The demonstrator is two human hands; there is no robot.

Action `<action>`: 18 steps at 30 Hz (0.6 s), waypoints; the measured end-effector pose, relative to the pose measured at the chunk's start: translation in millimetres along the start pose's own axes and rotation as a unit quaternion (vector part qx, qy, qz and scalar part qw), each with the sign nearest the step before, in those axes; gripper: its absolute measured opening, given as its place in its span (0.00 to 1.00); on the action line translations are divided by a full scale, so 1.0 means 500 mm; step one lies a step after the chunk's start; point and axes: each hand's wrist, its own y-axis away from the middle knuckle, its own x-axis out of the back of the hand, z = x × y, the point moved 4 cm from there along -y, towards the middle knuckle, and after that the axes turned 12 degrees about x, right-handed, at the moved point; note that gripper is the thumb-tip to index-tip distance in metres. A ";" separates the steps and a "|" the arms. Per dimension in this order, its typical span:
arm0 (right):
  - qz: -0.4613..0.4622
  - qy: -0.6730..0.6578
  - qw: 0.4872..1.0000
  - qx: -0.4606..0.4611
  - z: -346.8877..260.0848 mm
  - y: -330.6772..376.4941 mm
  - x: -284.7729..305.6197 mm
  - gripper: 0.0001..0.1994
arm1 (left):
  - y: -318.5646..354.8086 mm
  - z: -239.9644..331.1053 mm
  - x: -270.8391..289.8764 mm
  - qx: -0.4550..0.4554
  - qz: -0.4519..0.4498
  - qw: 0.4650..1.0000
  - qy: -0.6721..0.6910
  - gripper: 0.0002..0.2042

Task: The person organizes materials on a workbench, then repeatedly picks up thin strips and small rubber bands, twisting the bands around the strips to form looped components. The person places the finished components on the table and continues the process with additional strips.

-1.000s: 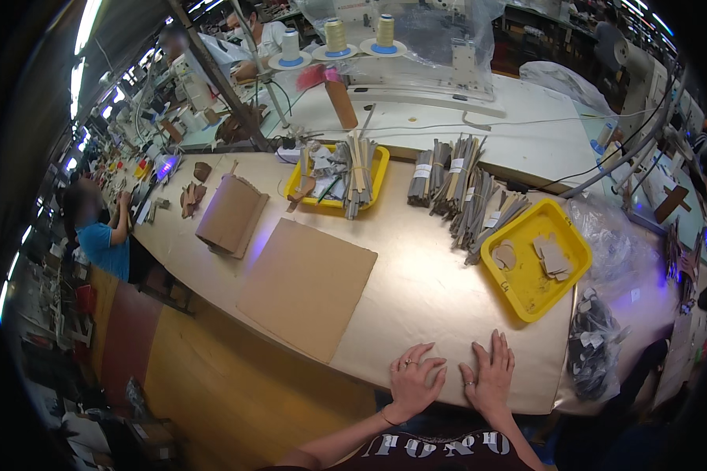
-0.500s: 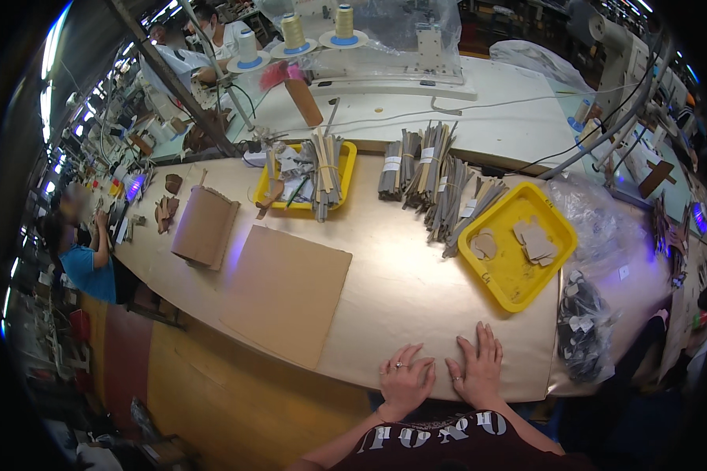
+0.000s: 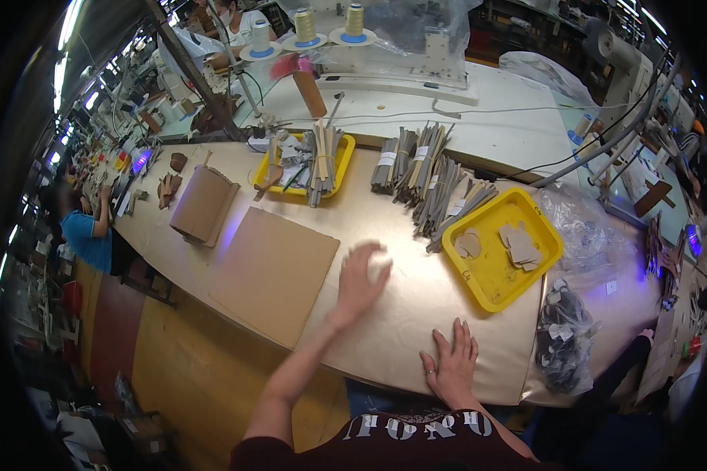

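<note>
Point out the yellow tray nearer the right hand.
The right tray, with flat tan pieces inside; the other tray, farther left, holds bundled strips.

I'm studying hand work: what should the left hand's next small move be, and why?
Perhaps the left hand should ease left to the brown sheet: it looks empty and is near that sheet's right edge, while the right hand rests on the tabletop.

"What's on the white bench (image 3: 518, 114)?"
"Three thread cones (image 3: 354, 19) toward its far left corner, a brown holder (image 3: 310, 96) near its left edge."
"Toward its right edge?"
"A blue-based spool (image 3: 583, 125)."
</note>
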 end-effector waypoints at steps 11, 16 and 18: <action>0.033 -0.027 0.999 0.007 0.007 0.001 0.008 0.25 | -0.501 -0.159 -0.195 0.239 -0.079 0.964 -0.088 0.32; 0.037 -0.005 0.999 0.002 0.002 0.002 0.007 0.24 | -0.467 -0.191 -0.142 0.381 -0.135 0.904 0.139 0.25; 0.040 -0.009 0.999 0.000 0.000 0.001 0.009 0.24 | -0.416 -0.176 -0.104 0.424 -0.217 0.829 0.292 0.24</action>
